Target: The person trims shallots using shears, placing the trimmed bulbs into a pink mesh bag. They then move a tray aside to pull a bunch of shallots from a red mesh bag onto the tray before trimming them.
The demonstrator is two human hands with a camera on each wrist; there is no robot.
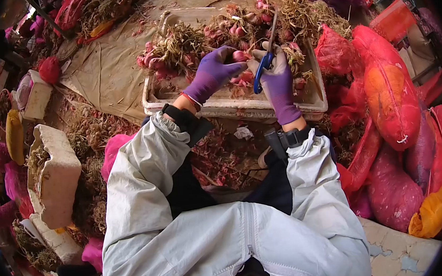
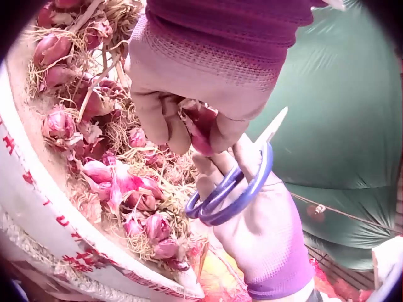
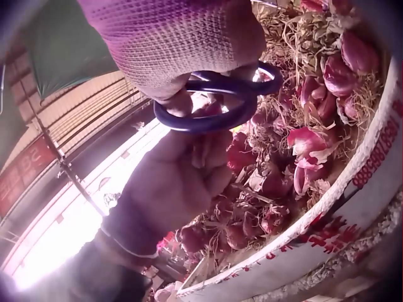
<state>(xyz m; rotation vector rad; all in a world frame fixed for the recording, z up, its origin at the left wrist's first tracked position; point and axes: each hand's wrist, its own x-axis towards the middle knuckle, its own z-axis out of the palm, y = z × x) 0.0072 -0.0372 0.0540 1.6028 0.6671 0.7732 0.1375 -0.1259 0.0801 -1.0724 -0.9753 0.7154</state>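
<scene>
My left hand (image 1: 212, 76), in a purple glove with a pale palm, pinches a red shallot (image 1: 239, 56) between thumb and fingers. In the left wrist view that shallot (image 2: 200, 126) is partly covered by the fingers. Close beside it, my right hand (image 1: 279, 87) holds blue-handled scissors (image 1: 261, 72), blades pointing up and away from me in the head view. The two hands nearly meet above a white foam tray (image 1: 229, 110). Bunches of red shallots (image 2: 119, 182) with dry roots and stalks lie in the tray.
Red mesh sacks (image 1: 386, 85) crowd the right side, with a yellow bag (image 1: 429, 213) below. On the left stands a white foam box (image 1: 57, 177) beside heaps of dry stalks. A tan ground sheet (image 1: 113, 68) spreads behind the tray, and red peelings litter the ground in front.
</scene>
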